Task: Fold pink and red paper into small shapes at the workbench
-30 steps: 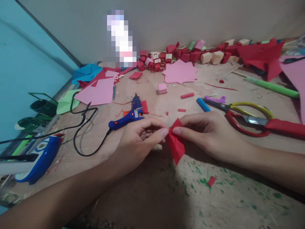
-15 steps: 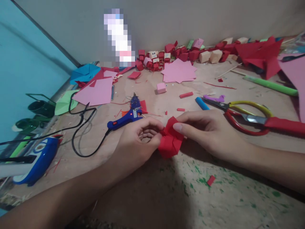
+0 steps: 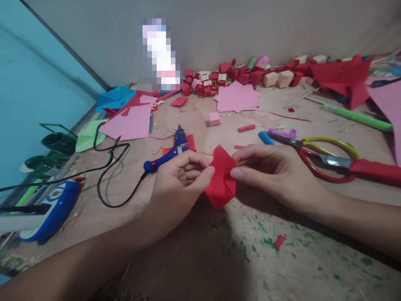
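A folded red paper piece (image 3: pixel 220 184) is held above the table between my two hands, its creased faces turned toward me. My left hand (image 3: pixel 184 182) pinches its left edge between thumb and fingers. On the opposite edge, my right hand (image 3: pixel 269 171) grips it with the thumb in front, near a fold. Just behind my left hand lies a blue glue gun (image 3: pixel 166 156) with a small red light on. Scissors with yellow and red handles (image 3: pixel 328 156) rest beyond my right hand.
Small paper cubes (image 3: pixel 205 79), pink sheets (image 3: pixel 237 97) and a red paper star (image 3: pixel 347 77) line the back. A black cord (image 3: pixel 102 190) loops at left near a blue and white object (image 3: pixel 61 205). A pink block (image 3: pixel 214 118) sits mid-table, a red scrap (image 3: pixel 280 241) in front.
The red paper has been turned between my hands, and its top point has shifted left and up. My fingers now grip it at opposite edges. The whole view has moved slightly.
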Demonstrator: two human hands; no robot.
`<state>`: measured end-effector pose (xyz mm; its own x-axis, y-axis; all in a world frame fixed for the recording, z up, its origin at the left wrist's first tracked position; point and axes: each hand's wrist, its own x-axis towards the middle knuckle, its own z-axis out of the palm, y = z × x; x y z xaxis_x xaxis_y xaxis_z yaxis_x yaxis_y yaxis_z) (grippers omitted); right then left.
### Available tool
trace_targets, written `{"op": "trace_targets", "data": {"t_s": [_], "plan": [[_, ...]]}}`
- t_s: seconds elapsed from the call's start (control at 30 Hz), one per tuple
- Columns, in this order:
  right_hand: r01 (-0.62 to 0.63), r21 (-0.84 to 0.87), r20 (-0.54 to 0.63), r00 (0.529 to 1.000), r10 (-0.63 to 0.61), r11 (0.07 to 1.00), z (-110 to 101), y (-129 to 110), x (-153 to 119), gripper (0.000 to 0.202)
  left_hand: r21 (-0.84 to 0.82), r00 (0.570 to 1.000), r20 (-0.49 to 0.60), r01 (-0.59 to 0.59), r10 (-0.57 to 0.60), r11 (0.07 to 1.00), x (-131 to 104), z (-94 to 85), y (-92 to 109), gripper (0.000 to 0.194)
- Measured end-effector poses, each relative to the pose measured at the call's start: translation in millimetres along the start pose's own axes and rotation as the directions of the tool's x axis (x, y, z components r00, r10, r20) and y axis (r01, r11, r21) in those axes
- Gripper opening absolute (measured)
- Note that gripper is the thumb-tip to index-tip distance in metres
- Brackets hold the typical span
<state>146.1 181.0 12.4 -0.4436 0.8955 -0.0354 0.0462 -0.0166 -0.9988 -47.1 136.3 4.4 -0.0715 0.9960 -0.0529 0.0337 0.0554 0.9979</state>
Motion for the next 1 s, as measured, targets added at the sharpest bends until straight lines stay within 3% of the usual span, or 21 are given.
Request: {"op": "trace_targets", "data": {"t_s": [0.1, 0.23, 0.4, 0.53, 0.8, 0.9, 1.0], "plan": [[-0.019, 0.019, -0.021, 1.0, 0.02, 1.0, -0.3, 1.8, -0.1, 0.019, -0.059, 1.0, -0.002, 0.015, -0.015, 0.998, 0.8, 0.7, 1.7, 0.012], [0.02, -0.057, -0.021, 1.0, -0.021, 0.998, -0.7, 4.3, -0.3, 0.017, -0.104, 0.995, 0.072, 0.07, -0.062, 0.992, 1.0, -0.9, 0.5, 0.015], [0.141, -0.149, 0.021, 0.99, -0.139, 0.979, -0.2, 3.2, 0.2, 0.007, -0.152, 0.984, 0.14, 0.132, -0.111, 0.98, -0.1, -3.7, -3.2, 0.016], [0.195, -0.15, 0.022, 0.981, -0.194, 0.969, 0.0, 2.3, 0.2, 0.005, -0.138, 0.978, 0.19, 0.109, -0.081, 0.984, -1.5, -3.4, -4.7, 0.015], [0.056, -0.083, -0.032, 0.998, -0.059, 0.995, -0.2, 7.2, -2.4, 0.016, -0.088, 0.97, 0.234, 0.084, -0.062, 0.993, -3.6, -1.1, -2.4, 0.016], [0.042, -0.061, -0.039, 0.998, -0.045, 0.997, -0.4, 9.0, -2.8, 0.02, -0.01, 0.976, 0.204, 0.072, -0.069, 0.997, -2.8, 0.5, -3.0, 0.022], [0.055, -0.072, -0.013, 0.998, -0.056, 0.996, -0.3, 8.5, -2.3, 0.02, 0.057, 0.986, 0.166, -0.005, -0.005, 0.998, -1.9, 1.9, -4.6, 0.019]]}}
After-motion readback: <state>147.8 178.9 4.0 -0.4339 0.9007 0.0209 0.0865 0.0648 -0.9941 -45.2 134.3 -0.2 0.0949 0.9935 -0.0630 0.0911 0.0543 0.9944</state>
